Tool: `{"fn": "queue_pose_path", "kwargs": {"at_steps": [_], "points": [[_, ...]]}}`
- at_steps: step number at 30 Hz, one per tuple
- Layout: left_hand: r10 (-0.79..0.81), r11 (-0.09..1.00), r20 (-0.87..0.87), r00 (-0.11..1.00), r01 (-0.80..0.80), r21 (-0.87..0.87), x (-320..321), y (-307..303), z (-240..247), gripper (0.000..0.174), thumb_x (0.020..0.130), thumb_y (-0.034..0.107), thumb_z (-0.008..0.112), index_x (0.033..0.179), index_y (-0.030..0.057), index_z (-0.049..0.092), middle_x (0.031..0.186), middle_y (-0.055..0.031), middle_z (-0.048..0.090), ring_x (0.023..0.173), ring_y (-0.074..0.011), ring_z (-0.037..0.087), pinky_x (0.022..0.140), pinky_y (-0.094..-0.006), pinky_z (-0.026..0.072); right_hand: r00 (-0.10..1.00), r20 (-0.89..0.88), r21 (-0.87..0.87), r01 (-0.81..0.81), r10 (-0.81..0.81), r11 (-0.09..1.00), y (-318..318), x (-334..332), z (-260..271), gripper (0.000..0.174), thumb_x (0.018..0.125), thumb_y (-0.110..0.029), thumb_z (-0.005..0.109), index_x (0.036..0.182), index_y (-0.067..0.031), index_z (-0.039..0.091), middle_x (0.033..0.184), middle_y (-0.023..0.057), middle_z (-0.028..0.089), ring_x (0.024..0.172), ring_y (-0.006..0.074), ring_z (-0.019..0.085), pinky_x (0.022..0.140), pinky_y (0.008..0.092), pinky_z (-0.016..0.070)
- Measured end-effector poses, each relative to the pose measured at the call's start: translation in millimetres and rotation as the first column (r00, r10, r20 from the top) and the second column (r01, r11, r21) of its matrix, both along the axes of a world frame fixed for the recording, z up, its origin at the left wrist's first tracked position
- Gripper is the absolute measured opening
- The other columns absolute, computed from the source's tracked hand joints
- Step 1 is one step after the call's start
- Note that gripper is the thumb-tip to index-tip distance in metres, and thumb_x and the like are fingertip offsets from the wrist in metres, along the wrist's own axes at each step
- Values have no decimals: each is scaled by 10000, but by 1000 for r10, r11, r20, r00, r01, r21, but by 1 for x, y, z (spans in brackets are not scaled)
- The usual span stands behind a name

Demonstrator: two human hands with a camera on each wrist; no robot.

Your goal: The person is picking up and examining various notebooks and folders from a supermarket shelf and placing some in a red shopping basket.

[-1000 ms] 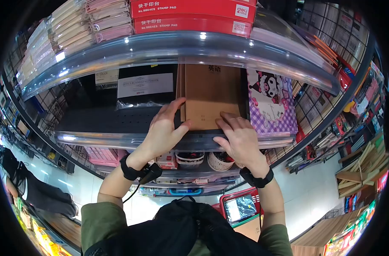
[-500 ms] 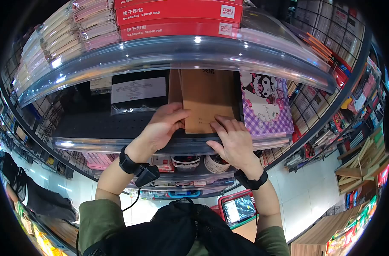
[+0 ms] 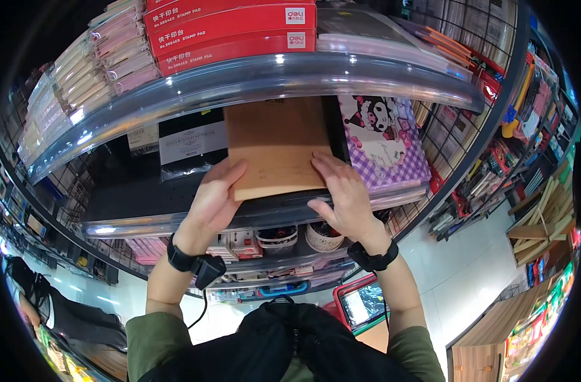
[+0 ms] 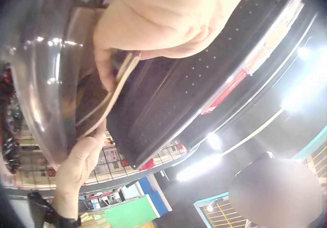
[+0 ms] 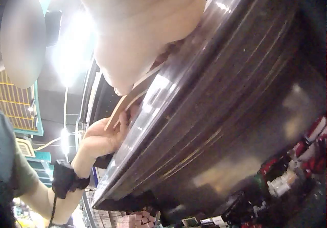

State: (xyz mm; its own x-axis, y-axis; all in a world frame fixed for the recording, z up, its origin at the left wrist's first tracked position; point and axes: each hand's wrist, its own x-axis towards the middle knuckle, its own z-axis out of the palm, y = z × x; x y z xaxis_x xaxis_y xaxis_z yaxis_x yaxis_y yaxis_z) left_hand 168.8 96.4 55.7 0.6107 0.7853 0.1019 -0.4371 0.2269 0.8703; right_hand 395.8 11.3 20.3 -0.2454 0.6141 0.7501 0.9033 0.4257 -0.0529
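My left hand [image 3: 215,196] grips the front left corner of the brown kraft-cover exercise books [image 3: 277,137], thumb on top and fingers underneath. In the left wrist view, two thin book edges bend up out of that hand. My right hand [image 3: 346,198] rests its fingers on the top cover near the right edge, with the thumb held out toward the shelf's front lip. The books tilt toward me, their front edge raised at the left, while their back part is hidden under the upper shelf. A Kuromi-style purple checked notebook [image 3: 387,159] lies to their right.
A clear-lipped upper shelf [image 3: 265,76] overhangs the books and carries red stamp pad boxes [image 3: 233,32]. At left lies a black office notebook [image 3: 195,141] in plastic. White pots [image 3: 323,237] stand below; a red basket [image 3: 361,302] is near my body.
My left hand has moved from the books' left side to grip their front corner. The books have shifted left and tilted up. The right hand keeps its fingers on the cover.
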Motion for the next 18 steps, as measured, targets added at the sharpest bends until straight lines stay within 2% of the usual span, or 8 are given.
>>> {"fn": "queue_pose_path", "kwargs": {"at_steps": [2,6,8,9,10,12,13,18], "points": [[102,995,-22,995,-102,18,-12,-7,-10,334,931,79,443,1241,-43,420,1195,-117,536,1104,-167,522,938,-287,415,997,-72,16,-37,38,999,2,4,-3,631,798,-397,591,1257,-3,414,1251,179,472,1093,358,468,925,424,377],[72,985,-19,997,-68,157,-35,-26,-27,394,902,121,528,1245,-37,414,1197,-123,533,1101,-166,523,953,-290,405,972,-204,16,-115,116,993,2,7,-6,619,828,-362,586,1277,11,378,1252,202,463,1122,383,448,944,431,366],[68,984,-34,997,-61,165,-40,-39,-31,426,884,131,567,1247,-32,415,1199,-113,535,1107,-164,517,961,-296,396,915,-387,-37,-144,118,989,-3,4,-3,590,854,-301,581,1290,27,357,1250,197,470,1123,332,478,932,405,385],[89,978,-31,996,-82,193,-41,-44,-37,435,876,127,580,1248,-28,417,1199,-107,537,1110,-163,515,960,-299,396,718,-671,-82,-320,185,944,-15,-7,4,562,859,-210,598,1293,46,348,1233,180,484,1105,246,509,918,351,407],[110,970,-25,994,-102,221,-43,-47,-42,444,868,124,593,1249,-25,420,1200,-101,538,1113,-161,512,958,-302,395,715,-673,-71,-314,187,947,-22,-11,3,562,859,-210,598,1293,46,348,1233,180,484,1105,246,509,918,351,407],[88,973,-42,995,-77,216,-47,-50,-53,451,848,110,622,1239,-12,433,1195,-92,546,1099,-156,521,950,-304,399,91,-973,132,-526,211,840,-32,-16,1,576,836,-129,629,1299,54,339,1201,159,503,1074,178,519,897,304,427],[55,981,-72,996,-40,190,-47,-51,-59,449,842,109,631,1231,-8,441,1187,-91,553,1090,-151,526,948,-303,399,-36,-972,211,-559,230,802,-39,-14,2,560,822,-108,649,1279,48,366,1178,137,517,1059,154,517,893,284,434],[-83,959,-150,985,120,258,-27,-63,-66,377,818,108,668,1147,8,513,1050,-63,622,947,-115,588,851,-272,459,-185,-982,145,-592,42,793,-82,0,-30,416,837,-146,647,1170,37,477,1106,87,566,1006,147,545,872,297,452]]}}
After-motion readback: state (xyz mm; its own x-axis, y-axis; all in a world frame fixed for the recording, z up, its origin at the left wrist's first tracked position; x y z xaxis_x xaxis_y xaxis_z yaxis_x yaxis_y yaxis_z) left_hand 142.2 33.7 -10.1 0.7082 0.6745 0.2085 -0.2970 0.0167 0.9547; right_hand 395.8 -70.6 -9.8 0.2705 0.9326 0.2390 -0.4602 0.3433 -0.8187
